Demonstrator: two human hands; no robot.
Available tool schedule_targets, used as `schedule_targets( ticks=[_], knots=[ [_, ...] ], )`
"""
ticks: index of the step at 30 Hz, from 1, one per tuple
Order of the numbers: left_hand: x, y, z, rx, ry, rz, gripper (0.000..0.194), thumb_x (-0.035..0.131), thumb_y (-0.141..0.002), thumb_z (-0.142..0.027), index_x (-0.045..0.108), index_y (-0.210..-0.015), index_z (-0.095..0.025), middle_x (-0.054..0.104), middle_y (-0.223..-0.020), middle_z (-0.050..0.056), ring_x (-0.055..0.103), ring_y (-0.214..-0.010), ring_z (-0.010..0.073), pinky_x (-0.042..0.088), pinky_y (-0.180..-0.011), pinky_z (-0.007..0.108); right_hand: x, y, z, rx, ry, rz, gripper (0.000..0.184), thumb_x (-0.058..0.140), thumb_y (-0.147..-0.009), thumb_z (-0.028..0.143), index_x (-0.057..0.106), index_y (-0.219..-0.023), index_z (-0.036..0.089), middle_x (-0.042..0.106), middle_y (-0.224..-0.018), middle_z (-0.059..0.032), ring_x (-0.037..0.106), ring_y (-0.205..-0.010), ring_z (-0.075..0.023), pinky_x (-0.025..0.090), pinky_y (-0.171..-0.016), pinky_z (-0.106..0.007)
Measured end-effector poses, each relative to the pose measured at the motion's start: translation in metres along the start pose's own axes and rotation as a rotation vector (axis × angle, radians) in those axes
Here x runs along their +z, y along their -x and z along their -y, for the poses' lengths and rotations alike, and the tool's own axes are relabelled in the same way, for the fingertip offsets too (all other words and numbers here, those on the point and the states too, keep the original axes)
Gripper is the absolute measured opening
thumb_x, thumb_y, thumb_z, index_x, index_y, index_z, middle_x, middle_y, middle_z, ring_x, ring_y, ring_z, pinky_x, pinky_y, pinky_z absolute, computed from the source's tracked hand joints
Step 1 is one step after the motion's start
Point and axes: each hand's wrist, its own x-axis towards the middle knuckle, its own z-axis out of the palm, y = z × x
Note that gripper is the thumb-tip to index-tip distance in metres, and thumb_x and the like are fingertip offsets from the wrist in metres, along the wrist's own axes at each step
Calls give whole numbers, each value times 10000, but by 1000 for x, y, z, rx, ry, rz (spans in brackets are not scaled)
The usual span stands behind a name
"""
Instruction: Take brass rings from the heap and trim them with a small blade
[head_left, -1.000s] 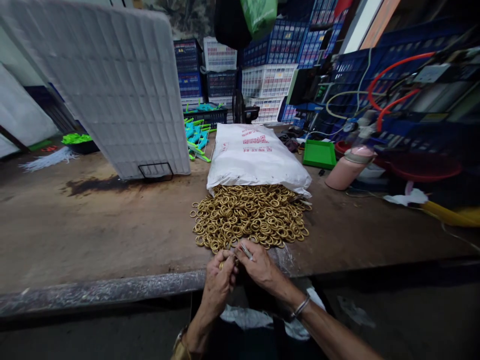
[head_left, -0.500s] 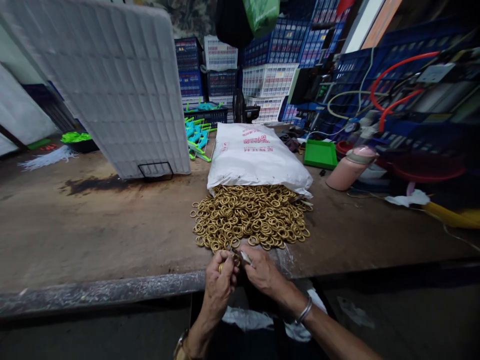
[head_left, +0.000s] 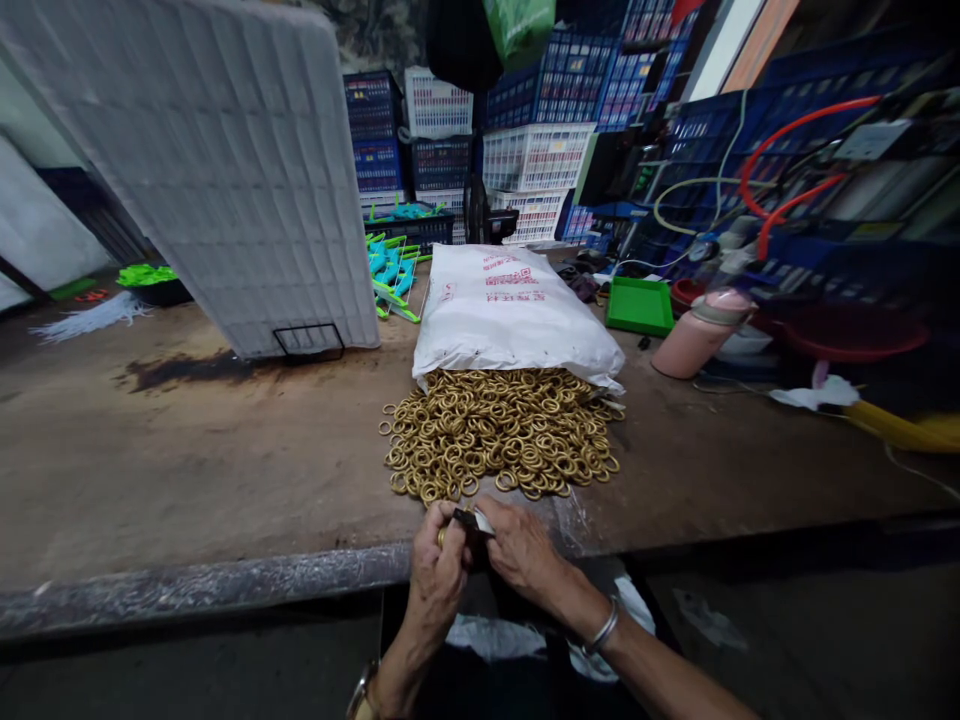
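My left hand [head_left: 436, 565] is closed, with a gold-coloured ring [head_left: 441, 537] between its fingers. Closed too, my right hand [head_left: 525, 548] pinches a small knife-like tool [head_left: 484, 522] that has a pale handle and a dark blade-like end. That dark end reaches across to the left fingertips, over the ring's side; whether it touches the ring I cannot tell. Both hands are at the table's front edge. Just beyond them lies a heap of gold-coloured rings [head_left: 499, 430], spilling from the mouth of a white sack [head_left: 514, 310] with red print.
A tall quilted white panel [head_left: 225, 180] stands at left on the wooden table [head_left: 187, 470]. To the right are a green tray [head_left: 640, 306] and a pink bottle [head_left: 694, 340]. Teal and green plastic pieces [head_left: 394, 270] lie behind, before stacked crates [head_left: 536, 160].
The tool in my right hand has swung left, so its dark end now lies against or over the left fingertips. The ring heap and sack stay as they were.
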Motion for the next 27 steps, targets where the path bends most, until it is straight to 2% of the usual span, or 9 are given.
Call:
schedule_targets(
  ticks=[5, 9, 12, 15, 20, 27],
  knots=[
    [2, 4, -2, -12, 58, -29, 327, 556, -696, -495, 466, -705, -181, 465, -516, -59, 331, -388, 40, 252, -380, 155, 1, -6, -10, 35, 52, -21, 285, 400, -673, 73, 491, -924, 173, 598, -729, -35, 508, -615, -139, 248, -542, -243],
    [5, 12, -16, -89, 91, 2, 342, 587, -673, -499, 468, -717, -182, 505, -532, -49, 337, -384, 33, 235, -372, 148, -7, -15, -25, 148, 86, -80, 182, 393, -705, 76, 511, -809, 167, 560, -634, -27, 468, -548, -127, 218, -517, -244],
    [7, 12, -21, -149, 150, 9, 370, 608, -642, -517, 456, -710, -187, 492, -513, -60, 328, -373, 28, 229, -370, 142, -14, -18, -25, 88, 21, -132, 145, 387, -709, 89, 489, -767, 176, 534, -622, -11, 448, -546, -121, 233, -525, -233],
    [6, 9, -20, -151, 151, -9, 378, 614, -628, -526, 463, -706, -188, 487, -513, -62, 321, -368, 29, 223, -363, 144, -15, -15, -15, -12, -51, -161, 175, 369, -688, 69, 471, -761, 190, 526, -634, -1, 455, -583, -124, 255, -548, -222],
    [4, 8, -16, -96, 95, -17, 360, 583, -661, -528, 487, -713, -185, 456, -524, -62, 339, -395, 42, 246, -374, 154, -12, -6, -1, -83, -48, -64, 291, 377, -623, 46, 479, -857, 188, 574, -726, -24, 479, -636, -139, 275, -577, -231],
    [2, 7, -10, -9, 84, -1, 331, 581, -690, -495, 487, -704, -178, 432, -527, -63, 343, -420, 44, 267, -397, 155, -13, -3, 1, -46, 1, 48, 336, 371, -651, 58, 480, -946, 176, 600, -800, -46, 519, -691, -150, 297, -608, -240]
  ],
)
